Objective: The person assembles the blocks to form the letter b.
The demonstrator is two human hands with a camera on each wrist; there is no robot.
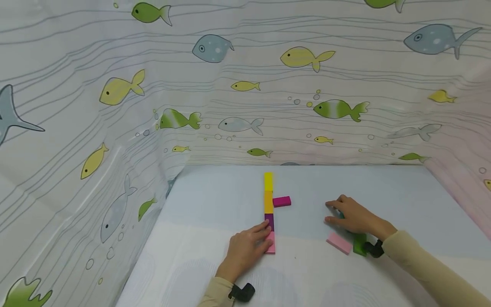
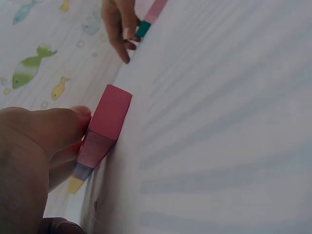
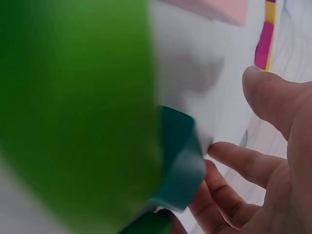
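The work surface is a pale table (image 1: 307,281), white on the near side and light blue toward the far edge, with faint grey curved patterns. A white sheet (image 1: 268,98) printed with fish, bubbles and wavy lines rises behind the far edge and along both sides; it is creased on the left and takes a pinkish tint on the right.

The reference part is the purple block (image 1: 270,220), lying in a straight row near the middle of the table. Directions follow the head view.

- Beyond the purple block, in line: an orange-yellow block (image 1: 269,202), then a bright yellow block (image 1: 268,182).
- On its near side, in line: a pink block (image 1: 271,250).
- Beyond and to its right: a magenta block (image 1: 281,201), at an angle, one end against or just beside the orange-yellow block.
- Well to its right: a teal block (image 3: 178,161).
- Right and nearer: a light pink block (image 1: 339,243) and a green block (image 1: 359,244), side by side.

The left hand (image 1: 247,247) comes in from the near left of the purple block; its fingers extend and touch the purple and pink blocks without wrapping round them. The right hand (image 1: 356,216), well right of the purple block, has its thumb spread from loosely bent fingers. The teal block is at those fingers; firm contact cannot be told.
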